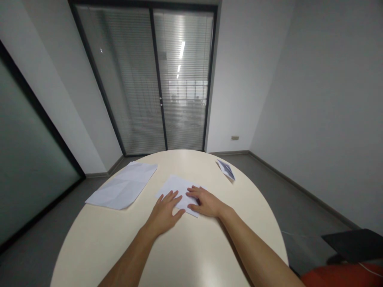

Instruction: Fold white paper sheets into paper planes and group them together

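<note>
Two hands, left [164, 214] and right [206, 202], lie flat and open on a white folded sheet [177, 189], gripping nothing, near the middle of a round cream table [191, 247]. Left of it lies a creased paper [123, 185]; farther right, a small printed slip [226, 169].

left hand [164, 212]: palm down, fingers spread flat, pointing forward | right hand [206, 202]: palm down, fingers flat, angled toward the left one | hands side by side, fingertips nearly meeting | both forearms bare, stretched forward, converging
</note>
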